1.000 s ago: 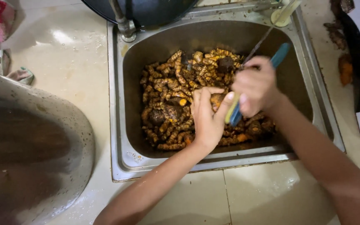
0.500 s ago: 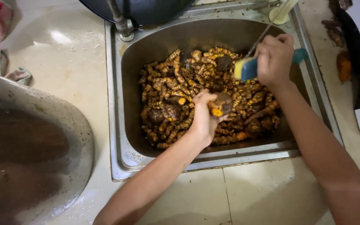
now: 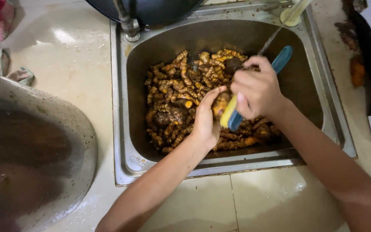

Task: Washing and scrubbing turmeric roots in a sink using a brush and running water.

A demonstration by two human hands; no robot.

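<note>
Over the sink [image 3: 123,129], near edge first: both forearms reach in from the front rim. Left hand [image 3: 206,118] sits above the pile's front part, fingers curled narrow around one root [image 3: 220,104], thumb up against it. Right hand [image 3: 257,91] is just right of it, fist wrapped tight on a brush [image 3: 237,115] with a blue handle and yellow head; the head touches the held root.

Progress, as a judgement: early. Pile of roots [image 3: 181,92] fills most of the sink floor, brown and soil-coated, with a few orange cut ends showing. No separate cleaned heap visible, so nearly all seems left to scrub.

Beyond the sink's far rim: tap [image 3: 125,23], dark pan [image 3: 151,8]. Left of the sink: large grey basin [image 3: 31,146]. Counter [image 3: 74,64] wet.
</note>
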